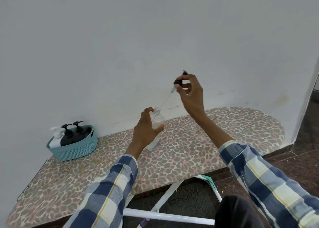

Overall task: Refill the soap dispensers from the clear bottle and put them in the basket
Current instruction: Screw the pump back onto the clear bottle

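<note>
My left hand point(146, 129) grips a clear plastic bottle point(158, 119) that stands tilted on the ironing board, its threaded neck uncapped. Above it, my right hand point(190, 91) pinches a black pump head point(179, 80); its thin clear tube point(166, 100) slants down toward the bottle's mouth. A teal woven basket point(76, 149) at the left of the board holds three dispensers: one white point(56, 138) and two black point(73, 135), all with pumps on.
The ironing board point(181, 151) has a leopard-print cover and stands against a white wall. Its white legs point(165, 200) cross below the front edge. Dark tiled floor and a doorway lie to the right.
</note>
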